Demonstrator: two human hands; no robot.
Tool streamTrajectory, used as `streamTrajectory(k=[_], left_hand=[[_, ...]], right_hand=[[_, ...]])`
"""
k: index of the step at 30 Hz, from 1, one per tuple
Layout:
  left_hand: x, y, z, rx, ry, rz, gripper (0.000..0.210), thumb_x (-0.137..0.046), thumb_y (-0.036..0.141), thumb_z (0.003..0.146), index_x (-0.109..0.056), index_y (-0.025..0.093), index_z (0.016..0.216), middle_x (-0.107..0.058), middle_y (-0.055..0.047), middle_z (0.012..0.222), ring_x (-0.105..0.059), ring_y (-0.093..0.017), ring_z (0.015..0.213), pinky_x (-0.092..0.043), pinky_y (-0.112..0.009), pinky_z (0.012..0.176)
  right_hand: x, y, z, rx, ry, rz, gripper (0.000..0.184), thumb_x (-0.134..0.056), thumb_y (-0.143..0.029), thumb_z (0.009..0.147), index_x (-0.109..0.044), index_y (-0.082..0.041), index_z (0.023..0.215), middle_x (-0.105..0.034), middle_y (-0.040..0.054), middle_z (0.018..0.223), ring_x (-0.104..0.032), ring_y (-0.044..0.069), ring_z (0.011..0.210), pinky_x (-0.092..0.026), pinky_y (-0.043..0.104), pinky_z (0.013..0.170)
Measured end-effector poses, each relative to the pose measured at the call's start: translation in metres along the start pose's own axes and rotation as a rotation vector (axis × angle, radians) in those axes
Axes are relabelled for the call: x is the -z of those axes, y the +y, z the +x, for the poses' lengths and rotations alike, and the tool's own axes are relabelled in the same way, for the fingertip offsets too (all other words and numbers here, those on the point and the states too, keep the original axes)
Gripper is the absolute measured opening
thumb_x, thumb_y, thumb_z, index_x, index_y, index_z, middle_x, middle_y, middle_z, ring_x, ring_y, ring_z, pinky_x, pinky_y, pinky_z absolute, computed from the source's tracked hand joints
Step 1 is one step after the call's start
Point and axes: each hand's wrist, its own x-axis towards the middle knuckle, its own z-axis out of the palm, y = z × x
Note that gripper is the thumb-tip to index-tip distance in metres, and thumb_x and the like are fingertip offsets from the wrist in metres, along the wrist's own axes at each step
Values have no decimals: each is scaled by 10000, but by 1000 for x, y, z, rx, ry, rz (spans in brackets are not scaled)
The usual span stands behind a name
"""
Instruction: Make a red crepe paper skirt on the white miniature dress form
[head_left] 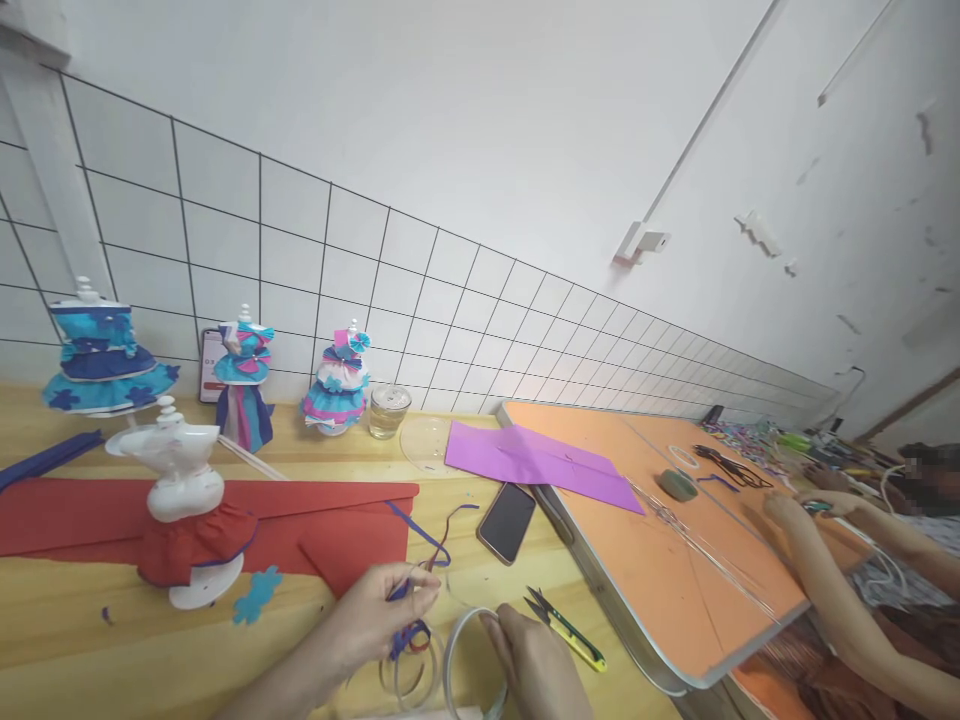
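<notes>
Close to the front of the wooden table, my left hand (386, 605) pinches a narrow dark-blue strip (411, 638) with curled loops hanging below the fingers. My right hand (536, 660) grips a pale ring (451, 665) that looks like a roll of tape. Between the two hands lie thin translucent curls (409, 680). Just right of my right hand are yellow-handled thread snips (566, 628), blades apart. Left of my hands stands a small white mannequin (184, 470) in a red skirt (199, 545) with blue trim, on red sheets (352, 530). A light-blue flower cutout (257, 594) lies near its base.
Three dressed mannequins (337, 385) stand along the wall grid, beside a glass (388, 412). A phone (508, 522) lies near purple sheets (536, 462). On the orange table (637, 560) are thin wires (705, 550) and a dark stone-like lump (677, 485); another person's hands (787, 512) work there.
</notes>
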Motion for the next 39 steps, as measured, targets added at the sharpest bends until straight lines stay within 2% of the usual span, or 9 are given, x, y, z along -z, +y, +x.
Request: streamTrajectory(k=[6,9,12,14,17,19,25,34,39], left_hand=[[21,14,-3,-26,87,-126,353,-696,482,637,-585,162,734,-303,110,472,-160,-14,373,-107,-139,360],[22,16,-4,-42,58,-290,299,-701,411,664,-590,156,775,-323,101,491,-188,-18,378,-137,-132,357],[14,16,-3,-48,8,-448,252,-698,346,685,-596,144,794,-339,92,495,-221,-21,379,-163,-131,350],[8,15,-2,-54,-26,-522,217,-684,316,704,-596,138,791,-362,82,499,-251,-25,384,-186,-135,351],[0,13,-1,-64,-51,-584,171,-657,280,729,-594,130,781,-394,65,510,-286,-32,398,-211,-145,360],[-2,12,0,-76,-48,-605,150,-642,262,741,-592,127,785,-412,58,525,-304,-34,407,-227,-151,370],[8,7,3,-110,3,-595,163,-653,261,728,-585,139,813,-428,61,543,-322,-36,419,-254,-159,395],[22,-11,13,-111,91,-490,222,-688,324,693,-602,152,805,-457,65,514,-370,-55,418,-286,-169,404],[9,-11,5,-92,-11,-439,262,-690,350,701,-645,117,810,-596,-18,601,-541,-128,544,-410,-229,530]], right_hand=[[-2,39,-4,-98,-23,-77,273,-417,-156,854,-607,-210,664,-690,61,626,-674,233,610,-401,257,496],[-8,41,-5,-145,46,-68,243,-427,-117,816,-636,-185,918,-703,111,843,-681,240,712,-457,278,564],[-15,15,-6,-36,201,136,339,-461,-199,817,-536,-143,1143,-666,135,945,-654,233,829,-489,299,687],[-20,-16,-7,225,177,355,521,-578,-268,752,-439,-163,1243,-660,82,887,-633,205,806,-487,291,735],[-30,-67,-5,176,258,478,1018,-795,-307,446,-307,-113,1318,-631,133,994,-591,291,884,-474,386,775],[-39,-93,-2,130,246,450,1110,-818,-316,373,-293,-87,1324,-618,174,1039,-583,333,877,-471,430,744],[-49,-101,12,25,241,163,561,-538,-68,690,-458,-61,1246,-675,172,888,-619,311,730,-485,417,610],[-7,-49,23,-24,252,303,530,-372,65,635,-573,-62,1109,-670,152,877,-651,259,771,-511,325,646],[19,-50,19,58,466,557,368,-325,-44,790,-548,-139,1067,-642,110,943,-630,185,869,-505,269,742]])
